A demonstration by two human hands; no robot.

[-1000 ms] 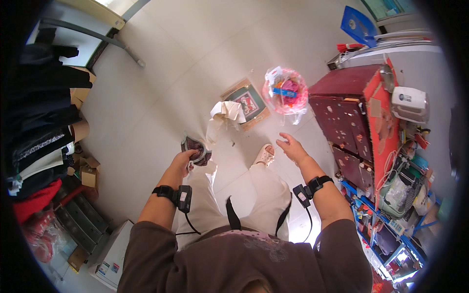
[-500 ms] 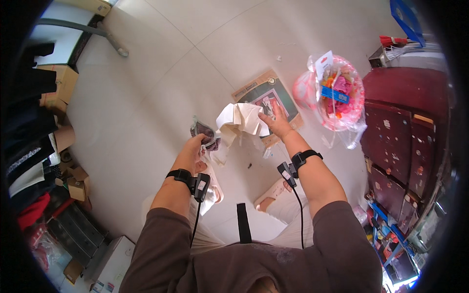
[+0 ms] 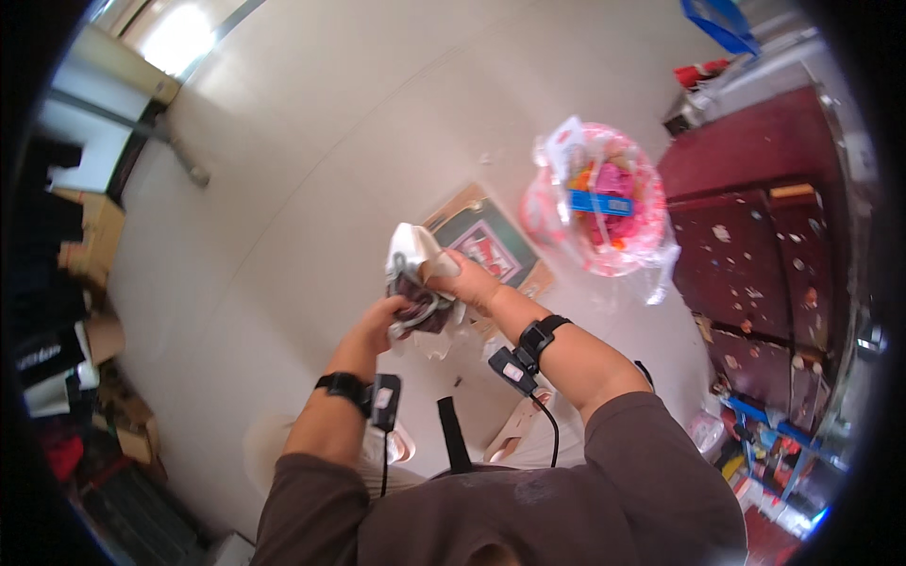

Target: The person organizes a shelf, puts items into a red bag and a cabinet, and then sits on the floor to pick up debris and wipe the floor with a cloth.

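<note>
My left hand [image 3: 385, 319] is closed round a crumpled dark brown wrapper [image 3: 411, 294] with a pale grey edge. Crumpled white paper [image 3: 408, 243] sits against the wrapper's far side. My right hand [image 3: 464, 281] grips this paper from the right, its fingers curled in and partly hidden. The two hands almost meet, held up over the floor in front of me. Just beyond them, a flat cardboard piece [image 3: 530, 283] with a dark green panel and a pink-framed picture lies on the floor.
A pink-and-white bin [image 3: 540, 209] lined with clear plastic stands right of the cardboard, holding colourful scraps and a blue strip. A dark red cabinet [image 3: 727, 245] lines the right side. Cardboard boxes [image 3: 99, 231] and dark clothes [image 3: 47, 245] crowd the left. My sandalled feet are below.
My hands have come together, pressing the white paper and the wrapper into one bundle. The right hand, spread before, has moved left and closed on the paper. The view has shifted.
</note>
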